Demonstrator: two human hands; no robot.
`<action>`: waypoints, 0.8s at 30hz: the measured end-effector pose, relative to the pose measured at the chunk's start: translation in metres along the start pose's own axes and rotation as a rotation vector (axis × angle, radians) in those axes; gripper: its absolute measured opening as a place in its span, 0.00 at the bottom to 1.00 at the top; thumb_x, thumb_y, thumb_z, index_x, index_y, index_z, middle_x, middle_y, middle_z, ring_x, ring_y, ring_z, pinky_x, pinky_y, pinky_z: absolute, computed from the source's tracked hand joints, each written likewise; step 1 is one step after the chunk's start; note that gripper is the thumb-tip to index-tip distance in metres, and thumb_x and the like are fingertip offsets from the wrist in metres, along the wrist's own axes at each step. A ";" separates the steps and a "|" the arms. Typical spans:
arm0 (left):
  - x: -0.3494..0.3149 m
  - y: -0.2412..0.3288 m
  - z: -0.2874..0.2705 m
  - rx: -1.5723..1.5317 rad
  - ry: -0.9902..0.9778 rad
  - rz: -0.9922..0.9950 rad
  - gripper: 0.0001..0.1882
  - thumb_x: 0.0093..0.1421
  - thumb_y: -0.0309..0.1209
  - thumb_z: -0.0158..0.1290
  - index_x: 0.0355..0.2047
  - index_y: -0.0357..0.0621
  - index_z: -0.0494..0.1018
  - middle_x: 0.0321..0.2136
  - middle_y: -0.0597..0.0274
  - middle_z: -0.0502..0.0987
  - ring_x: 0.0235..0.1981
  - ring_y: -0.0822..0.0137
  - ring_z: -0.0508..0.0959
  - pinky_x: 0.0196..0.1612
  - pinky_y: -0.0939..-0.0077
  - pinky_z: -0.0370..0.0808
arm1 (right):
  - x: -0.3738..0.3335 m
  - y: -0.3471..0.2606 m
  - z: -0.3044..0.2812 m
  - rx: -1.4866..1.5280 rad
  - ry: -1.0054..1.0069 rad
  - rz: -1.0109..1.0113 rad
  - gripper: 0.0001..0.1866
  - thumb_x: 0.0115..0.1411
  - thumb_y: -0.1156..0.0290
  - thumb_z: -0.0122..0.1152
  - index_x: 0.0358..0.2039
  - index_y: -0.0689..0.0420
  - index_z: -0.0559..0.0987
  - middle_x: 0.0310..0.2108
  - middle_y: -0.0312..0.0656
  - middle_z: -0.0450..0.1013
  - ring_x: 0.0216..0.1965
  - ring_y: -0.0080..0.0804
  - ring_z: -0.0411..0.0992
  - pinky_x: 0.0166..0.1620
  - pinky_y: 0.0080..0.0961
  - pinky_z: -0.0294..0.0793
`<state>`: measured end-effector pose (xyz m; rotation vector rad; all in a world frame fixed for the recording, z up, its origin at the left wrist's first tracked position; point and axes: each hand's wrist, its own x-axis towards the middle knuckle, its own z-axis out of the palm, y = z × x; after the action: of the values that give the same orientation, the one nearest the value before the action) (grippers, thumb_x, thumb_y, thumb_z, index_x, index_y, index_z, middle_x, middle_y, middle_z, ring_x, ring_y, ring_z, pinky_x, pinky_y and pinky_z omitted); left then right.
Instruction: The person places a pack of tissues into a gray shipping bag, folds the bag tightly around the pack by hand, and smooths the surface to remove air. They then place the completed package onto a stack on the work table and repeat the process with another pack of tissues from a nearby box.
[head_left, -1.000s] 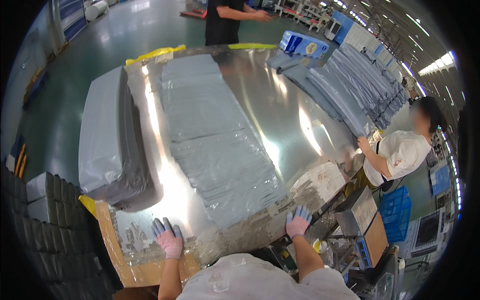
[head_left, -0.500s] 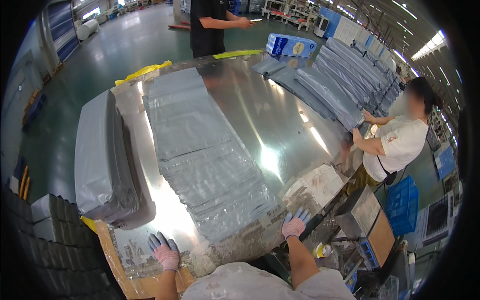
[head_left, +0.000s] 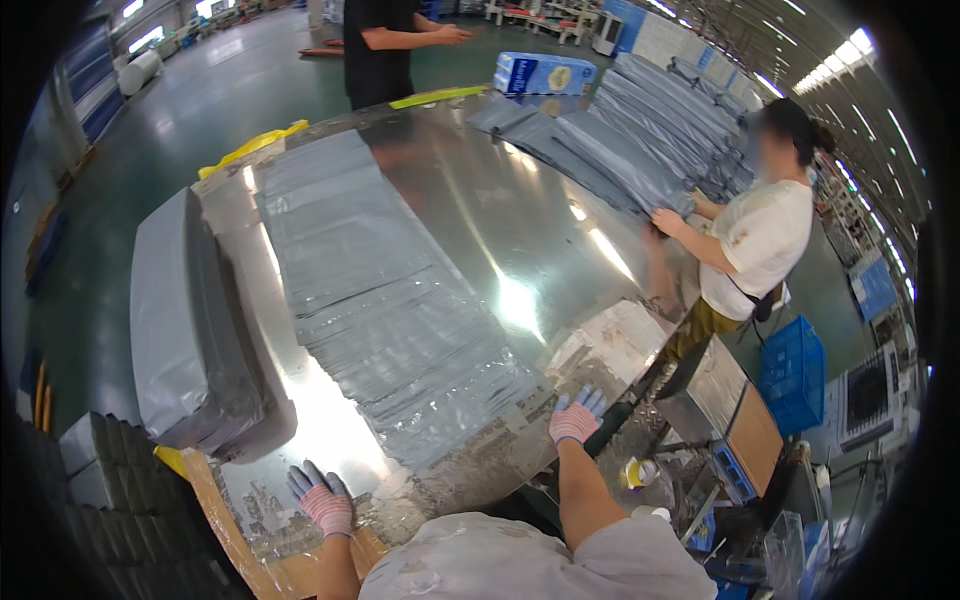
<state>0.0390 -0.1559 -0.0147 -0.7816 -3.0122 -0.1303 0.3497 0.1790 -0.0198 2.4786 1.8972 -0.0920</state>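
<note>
My left hand (head_left: pixel 322 499), in a striped glove with grey fingertips, rests flat near the table's front left edge with its fingers spread. In a matching glove, my right hand (head_left: pixel 576 415) lies on the worn front edge, fingers apart and holding nothing. Between and beyond my hands, grey plastic bags (head_left: pixel 385 300) lie fanned out in a long overlapping row on the shiny metal table (head_left: pixel 500 250). Left of that row, a tall stack of grey bags (head_left: pixel 180 320) stands on the table. Neither hand visibly touches the bags.
At right, a person (head_left: pixel 755 235) handles a pile of grey bags (head_left: pixel 640 160). Another person (head_left: pixel 380 50) stands behind the table, near a blue package (head_left: pixel 545 74). A blue crate (head_left: pixel 793 375) and a metal box (head_left: pixel 703 385) are at lower right. Grey bundles (head_left: pixel 110 480) are stacked at lower left.
The whole view has shifted slightly, so the scene sits further left. My hands stay flat in about the same places. The person at right has moved their hands a little on the bags.
</note>
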 end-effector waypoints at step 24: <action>-0.003 0.001 0.026 0.221 -0.043 -0.034 0.28 0.62 0.43 0.35 0.61 0.43 0.52 0.60 0.48 0.54 0.61 0.52 0.53 0.62 0.64 0.51 | 0.011 0.007 0.003 0.047 -0.062 0.010 0.36 0.58 0.48 0.37 0.63 0.51 0.49 0.66 0.44 0.39 0.66 0.43 0.37 0.61 0.55 0.39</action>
<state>0.0418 -0.1540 -0.0405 -0.7208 -3.0091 0.2183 0.3589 0.1879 -0.0233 2.4834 1.8795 -0.2131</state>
